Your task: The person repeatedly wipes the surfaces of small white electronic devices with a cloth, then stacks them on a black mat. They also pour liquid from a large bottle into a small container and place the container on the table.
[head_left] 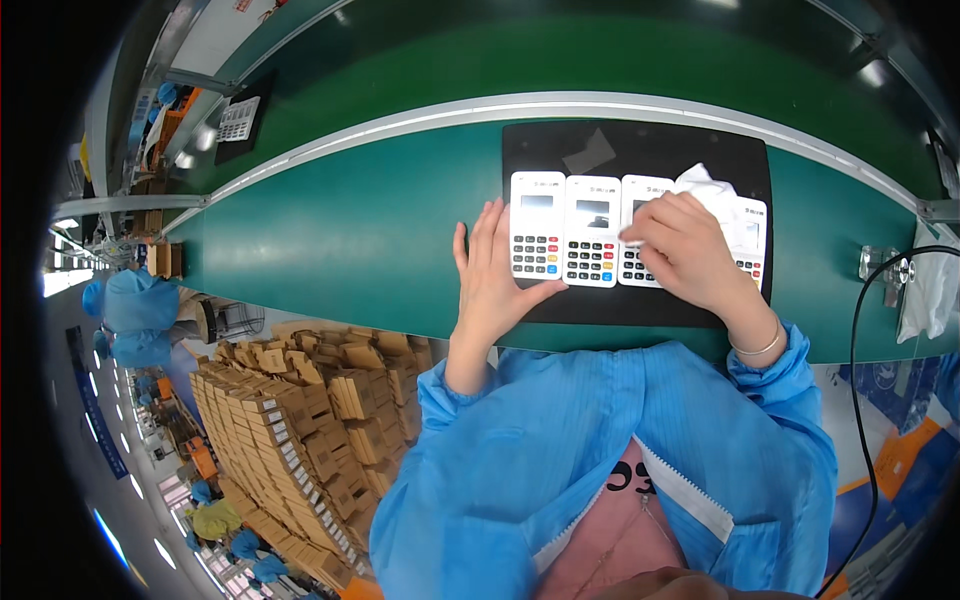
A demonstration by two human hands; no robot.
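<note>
Several white card payment terminals with small screens and keypads lie side by side in a row on a black mat (640, 310). My left hand (487, 278) rests along the left side of the leftmost terminal (537, 225). Its fingers are stretched out, and the thumb lies by that terminal's lower edge. A white wiping cloth (708, 188) is bunched in my right hand (685, 245), which is bent over the third terminal (640, 270). Beside it, the second terminal (592, 230) shows fully. The rightmost terminal (755, 235) is partly covered by my right hand and the cloth.
The mat lies on a green workbench (350, 235) with a metal rail (600, 103) along its far side. Stacked cardboard boxes (310, 420) stand below on the left. A black cable (858, 380) and a clear plastic bag (930, 290) hang at the right.
</note>
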